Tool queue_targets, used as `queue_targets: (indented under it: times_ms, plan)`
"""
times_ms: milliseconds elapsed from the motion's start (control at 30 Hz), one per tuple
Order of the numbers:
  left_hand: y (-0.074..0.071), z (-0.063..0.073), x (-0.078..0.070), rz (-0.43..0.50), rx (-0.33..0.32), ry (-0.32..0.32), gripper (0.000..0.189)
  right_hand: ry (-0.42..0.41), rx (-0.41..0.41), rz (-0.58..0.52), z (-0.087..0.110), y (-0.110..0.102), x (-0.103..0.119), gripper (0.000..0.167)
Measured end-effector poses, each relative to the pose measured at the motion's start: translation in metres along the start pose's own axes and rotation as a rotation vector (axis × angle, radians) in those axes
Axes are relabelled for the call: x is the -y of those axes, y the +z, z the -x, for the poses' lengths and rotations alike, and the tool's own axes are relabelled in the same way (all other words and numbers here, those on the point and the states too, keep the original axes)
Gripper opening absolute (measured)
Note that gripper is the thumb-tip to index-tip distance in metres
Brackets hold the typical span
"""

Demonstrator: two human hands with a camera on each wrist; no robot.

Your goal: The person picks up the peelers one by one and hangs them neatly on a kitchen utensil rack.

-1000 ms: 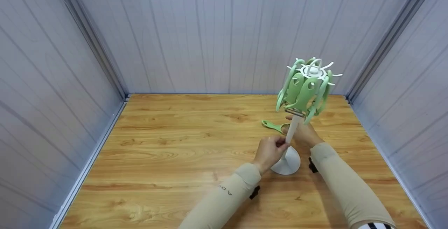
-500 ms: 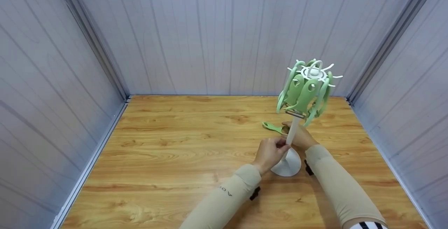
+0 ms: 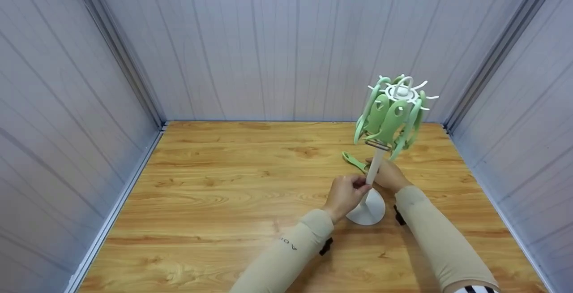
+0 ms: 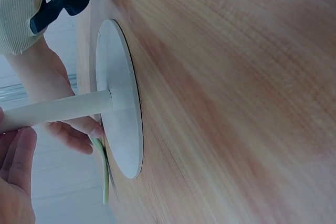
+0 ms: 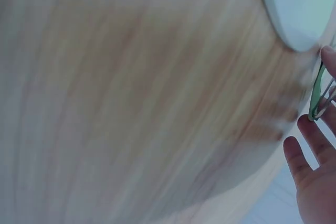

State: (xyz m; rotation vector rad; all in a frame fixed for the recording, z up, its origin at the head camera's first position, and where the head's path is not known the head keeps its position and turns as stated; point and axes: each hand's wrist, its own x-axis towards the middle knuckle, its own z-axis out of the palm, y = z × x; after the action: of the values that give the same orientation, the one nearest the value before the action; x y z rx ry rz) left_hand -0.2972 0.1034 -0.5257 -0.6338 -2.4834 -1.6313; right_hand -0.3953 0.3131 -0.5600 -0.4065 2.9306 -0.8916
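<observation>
A white stand with a round base (image 3: 369, 213) stands upright on the wooden table at the right. Near the lower part of its pole (image 3: 375, 167), my left hand (image 3: 345, 192) pinches the pole between thumb and fingers. Green peelers (image 3: 390, 120) hang from the white hooks (image 3: 402, 92) at the top. Behind the pole, my right hand (image 3: 390, 176) holds the head end of a loose green peeler (image 3: 354, 161) low by the tabletop. In the right wrist view, its thumb and a finger pinch this peeler (image 5: 316, 92); part of the peeler's head is out of frame.
The wooden table (image 3: 233, 194) runs to a panelled back wall (image 3: 277, 46). Side walls (image 3: 58, 118) bound it left and right. Some white hooks on the right of the stand's top carry nothing. Black straps (image 3: 326, 246) sit under the wrists.
The loose peeler has shifted slightly right and turned, its handle end pointing farther back, along with my right hand. My left hand and the stand keep their places.
</observation>
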Motion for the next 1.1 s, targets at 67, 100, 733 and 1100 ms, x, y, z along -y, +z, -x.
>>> queue_targets:
  times_ms: [67,100,733,1100]
  plan:
    - [0.000,0.000,0.000,0.014,0.005,0.001,0.015,0.011,-0.001,-0.019,0.004,-0.004,-0.002,0.049]
    - [-0.001,0.000,0.000,0.017,0.007,0.002,0.016,0.013,-0.001,-0.021,0.006,-0.005,-0.004,0.047]
    - [-0.005,-0.001,0.000,0.028,0.053,-0.031,0.016,0.103,0.154,0.028,0.037,-0.033,-0.014,0.060]
    - [-0.020,-0.015,-0.012,0.112,0.094,0.023,0.032,0.045,0.110,0.267,0.045,-0.033,-0.012,0.025]
